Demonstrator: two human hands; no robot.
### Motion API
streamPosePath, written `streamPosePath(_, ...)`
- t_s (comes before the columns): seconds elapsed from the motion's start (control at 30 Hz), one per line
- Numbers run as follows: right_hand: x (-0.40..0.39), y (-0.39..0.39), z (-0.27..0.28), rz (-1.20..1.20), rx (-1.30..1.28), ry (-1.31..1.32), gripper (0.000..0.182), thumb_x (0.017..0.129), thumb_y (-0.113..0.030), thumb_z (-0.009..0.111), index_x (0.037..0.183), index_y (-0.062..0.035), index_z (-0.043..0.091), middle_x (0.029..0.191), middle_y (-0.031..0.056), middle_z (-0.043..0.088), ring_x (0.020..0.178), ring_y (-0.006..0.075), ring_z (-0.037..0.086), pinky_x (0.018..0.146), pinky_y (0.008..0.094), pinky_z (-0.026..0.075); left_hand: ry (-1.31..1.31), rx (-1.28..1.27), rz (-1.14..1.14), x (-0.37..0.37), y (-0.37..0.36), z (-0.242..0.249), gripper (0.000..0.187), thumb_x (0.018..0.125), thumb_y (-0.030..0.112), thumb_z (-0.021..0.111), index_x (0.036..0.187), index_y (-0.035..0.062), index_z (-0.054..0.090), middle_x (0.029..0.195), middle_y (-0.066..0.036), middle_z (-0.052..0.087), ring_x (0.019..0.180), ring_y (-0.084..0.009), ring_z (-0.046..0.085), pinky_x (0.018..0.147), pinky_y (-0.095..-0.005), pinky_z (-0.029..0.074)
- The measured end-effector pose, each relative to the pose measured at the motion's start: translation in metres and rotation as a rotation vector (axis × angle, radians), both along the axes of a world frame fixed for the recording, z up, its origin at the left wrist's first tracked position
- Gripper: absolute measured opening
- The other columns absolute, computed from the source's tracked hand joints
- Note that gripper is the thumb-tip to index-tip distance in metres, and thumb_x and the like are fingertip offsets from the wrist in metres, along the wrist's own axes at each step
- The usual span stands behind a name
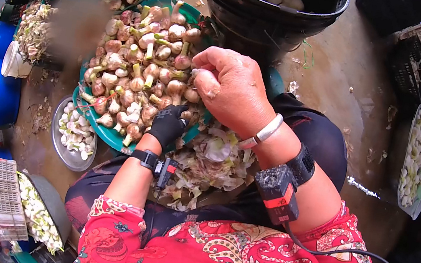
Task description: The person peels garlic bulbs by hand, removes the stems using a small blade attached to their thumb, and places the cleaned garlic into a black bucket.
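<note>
Whole garlic bulbs (140,65) with cut stems are heaped in a green basin (91,113) in front of me. My left hand (168,126), in a black glove, rests at the near right edge of the heap, fingers bent; whatever lies in them is hidden. Above the basin's right side my bare right hand (233,82) is closed, thumb against curled fingers. A small pale bit shows at its fingertips, too small to name. Below the hands lies a pile of papery garlic skins (213,163).
A black bucket (263,22) with cleaned bulbs stands beyond my right hand. A metal bowl (75,133) of white cloves sits at left. More garlic-filled basins, blue tubs (1,78) and black crates (409,65) stand around; skins litter the wet floor.
</note>
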State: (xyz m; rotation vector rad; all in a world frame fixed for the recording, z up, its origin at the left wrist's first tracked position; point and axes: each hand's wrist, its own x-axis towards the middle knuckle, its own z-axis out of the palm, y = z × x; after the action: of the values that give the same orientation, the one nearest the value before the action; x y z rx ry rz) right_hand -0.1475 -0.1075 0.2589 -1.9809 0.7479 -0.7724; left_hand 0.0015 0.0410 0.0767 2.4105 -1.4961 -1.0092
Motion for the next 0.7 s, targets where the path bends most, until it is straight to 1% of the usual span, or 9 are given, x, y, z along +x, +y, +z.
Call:
streamPosePath(0.07, -0.001, -0.001, -0.004, 0.026, -0.069, 0.042, 0.016, 0.075, -0.009, 0.058, 0.087, -0.0005, 0.065, 0.074, 0.0162, 0.063, 0.068, 0.0296, 0.063, 0.064, 0.0362, 0.051, 0.002, 0.108, -0.003, 0.004, -0.005, -0.044, 0.055, 0.083, 0.036, 0.061, 0.131, 0.0112, 0.050, 0.123, -0.021, 0.057, 0.112, -0.0341, 0.056, 0.096, -0.0413, 0.043)
streamPosePath(0.2, -0.002, 0.001, -0.005, 0.042, -0.086, 0.081, 0.014, 0.075, -0.011, 0.061, 0.085, -0.0016, 0.064, 0.076, 0.0172, 0.061, 0.071, 0.0329, 0.062, 0.066, 0.0386, 0.050, 0.022, 0.175, -0.018, 0.021, 0.008, -0.149, 0.069, 0.081, 0.045, 0.059, 0.137, 0.0081, 0.041, 0.123, -0.023, 0.056, 0.115, -0.0358, 0.054, 0.098, -0.0423, 0.041)
streamPosePath(0.27, -0.002, 0.001, -0.007, 0.050, -0.098, 0.094, 0.014, 0.075, -0.011, 0.061, 0.085, -0.0018, 0.064, 0.076, 0.0173, 0.061, 0.071, 0.0332, 0.061, 0.066, 0.0388, 0.050, 0.090, 0.132, 0.104, 0.012, 0.015, -0.143, 0.066, 0.081, 0.044, 0.060, 0.133, 0.0072, 0.045, 0.124, -0.024, 0.055, 0.115, -0.0370, 0.053, 0.097, -0.0430, 0.041)
streamPosePath(0.37, -0.002, -0.001, -0.008, 0.074, -0.063, 0.099, 0.015, 0.075, -0.013, 0.061, 0.085, -0.0019, 0.064, 0.077, 0.0192, 0.061, 0.074, 0.0363, 0.060, 0.070, 0.0428, 0.049, 0.160, -0.008, 0.129, 0.005, 0.019, -0.079, 0.051, 0.084, 0.032, 0.060, 0.128, 0.0067, 0.051, 0.118, -0.017, 0.062, 0.108, -0.0301, 0.059, 0.092, -0.0378, 0.045)
streamPosePath(0.4, -0.004, 0.000, -0.009, 0.097, -0.017, 0.097, 0.016, 0.075, -0.014, 0.061, 0.085, -0.0019, 0.064, 0.078, 0.0210, 0.060, 0.078, 0.0392, 0.060, 0.073, 0.0465, 0.048, 0.534, -0.165, 0.392, -0.014, 0.007, -0.014, 0.036, 0.086, 0.018, 0.060, 0.120, 0.0042, 0.058, 0.102, -0.008, 0.067, 0.087, -0.0170, 0.063, 0.077, -0.0294, 0.049)
streamPosePath(0.5, 0.000, 0.004, -0.018, 0.162, 0.069, 0.167, 0.020, 0.073, -0.013, 0.062, 0.089, -0.0021, 0.063, 0.082, 0.0223, 0.062, 0.082, 0.0403, 0.060, 0.075, 0.0462, 0.048, 0.734, -0.137, 0.609, 0.006, -0.005, 0.048, 0.027, 0.086, 0.011, 0.060, 0.112, 0.0022, 0.063, 0.088, 0.000, 0.066, 0.071, -0.0068, 0.056, 0.063, -0.0223, 0.046)
streamPosePath(0.57, 0.005, 0.012, -0.020, 0.175, 0.212, 0.245, 0.041, 0.071, -0.013, 0.062, 0.111, -0.0033, 0.059, 0.093, 0.0240, 0.064, 0.091, 0.0398, 0.062, 0.081, 0.0430, 0.049, 0.832, -0.343, 0.644, 0.006, -0.009, 0.099, 0.024, 0.087, 0.012, 0.061, 0.108, 0.0013, 0.064, 0.084, -0.003, 0.067, 0.066, -0.0083, 0.057, 0.058, -0.0231, 0.045)
streamPosePath(0.67, 0.014, 0.025, -0.031, 0.297, 0.498, 0.101, 0.052, 0.071, -0.007, 0.070, 0.122, -0.0110, 0.058, 0.093, 0.0093, 0.065, 0.087, 0.0141, 0.060, 0.074, 0.0302, 0.049, 0.780, -0.461, 0.591, 0.001, -0.001, 0.152, 0.017, 0.085, 0.009, 0.057, 0.096, -0.0007, 0.065, 0.079, -0.003, 0.064, 0.069, -0.0127, 0.061, 0.065, -0.0270, 0.050)
streamPosePath(0.7, 0.016, 0.027, -0.027, 0.304, 0.491, 0.093, 0.052, 0.071, -0.007, 0.070, 0.122, -0.0110, 0.058, 0.093, 0.0093, 0.065, 0.087, 0.0141, 0.060, 0.074, 0.0302, 0.049, 0.815, -0.497, 0.613, -0.002, 0.005, 0.162, 0.016, 0.085, 0.009, 0.057, 0.094, -0.0014, 0.065, 0.082, -0.004, 0.064, 0.075, -0.0138, 0.062, 0.067, -0.0285, 0.052)
